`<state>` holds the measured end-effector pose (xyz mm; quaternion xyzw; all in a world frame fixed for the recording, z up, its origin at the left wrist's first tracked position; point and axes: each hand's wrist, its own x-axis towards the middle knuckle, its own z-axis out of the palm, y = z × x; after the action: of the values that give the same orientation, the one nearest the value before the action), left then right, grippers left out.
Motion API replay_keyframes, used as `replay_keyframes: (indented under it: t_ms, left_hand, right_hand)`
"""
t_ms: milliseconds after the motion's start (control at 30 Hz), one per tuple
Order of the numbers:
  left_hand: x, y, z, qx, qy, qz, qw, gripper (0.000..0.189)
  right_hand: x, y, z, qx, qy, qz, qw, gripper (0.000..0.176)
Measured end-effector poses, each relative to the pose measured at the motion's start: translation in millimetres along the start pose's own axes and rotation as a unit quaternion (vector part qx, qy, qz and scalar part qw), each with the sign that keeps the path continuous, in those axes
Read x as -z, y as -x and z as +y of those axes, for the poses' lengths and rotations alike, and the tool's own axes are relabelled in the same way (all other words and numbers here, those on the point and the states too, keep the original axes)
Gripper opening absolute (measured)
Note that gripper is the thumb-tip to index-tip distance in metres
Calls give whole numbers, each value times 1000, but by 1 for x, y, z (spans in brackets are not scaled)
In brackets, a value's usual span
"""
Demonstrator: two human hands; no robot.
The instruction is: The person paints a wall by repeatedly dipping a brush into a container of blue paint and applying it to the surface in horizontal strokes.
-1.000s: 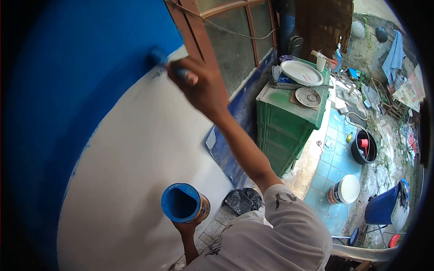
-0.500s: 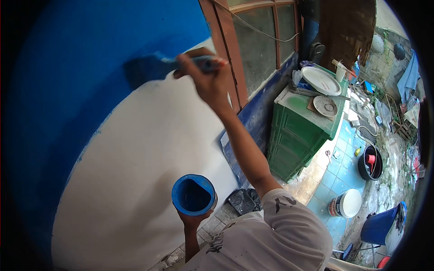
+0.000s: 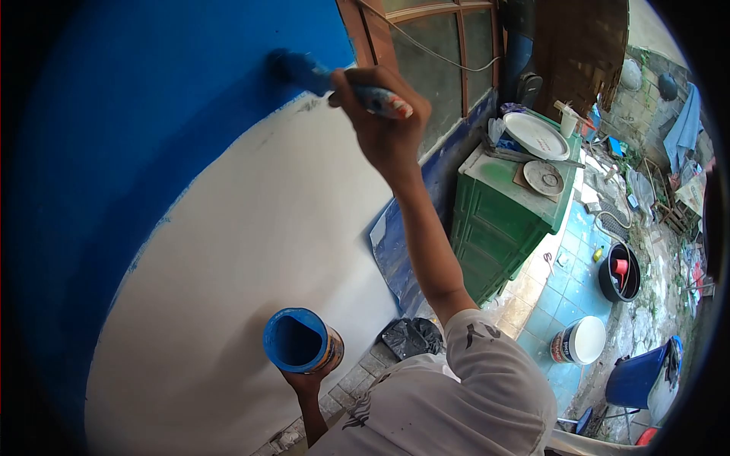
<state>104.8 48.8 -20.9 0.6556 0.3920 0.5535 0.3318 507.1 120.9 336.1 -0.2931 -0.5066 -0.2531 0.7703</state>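
My right hand [image 3: 388, 114] is closed round the handle of a paintbrush [image 3: 310, 74], whose dark blue bristles press on the blue painted part of the wall [image 3: 190, 61], close to the window frame. Below, a curved border separates the blue from the white part of the wall [image 3: 228, 243]. Lower down, my left hand [image 3: 308, 380] grips a paint can [image 3: 332, 349] from beneath and the side. Blue paint coats the can's rim and inside, and its mouth tilts toward me. How much paint it holds is hard to see.
A brown-framed window [image 3: 426, 61] borders the wall. Right of it stands a green cabinet [image 3: 506, 197] with lids on top. A black plastic bag [image 3: 412, 338] lies at the wall's foot. Farther right are a white-lidded bucket [image 3: 588, 340], a black tub [image 3: 608, 285] and a blue bin [image 3: 635, 380].
My right hand has swept the brush up and to the right along the blue area, toward the window frame. My left hand has shifted the can slightly left and down, showing more of its side.
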Motion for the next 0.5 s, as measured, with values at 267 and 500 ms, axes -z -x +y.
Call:
replay_keyframes:
  t_ms: [267,500]
  left_hand:
    - [-15,-11,16,2,-11,-32,999,117]
    - [-29,-14,17,12,55,-79,995,116]
  right_hand:
    - [27,-29,56,-124,-88,143,978,13]
    - [-42,38,-55,141,10,-111,984,18]
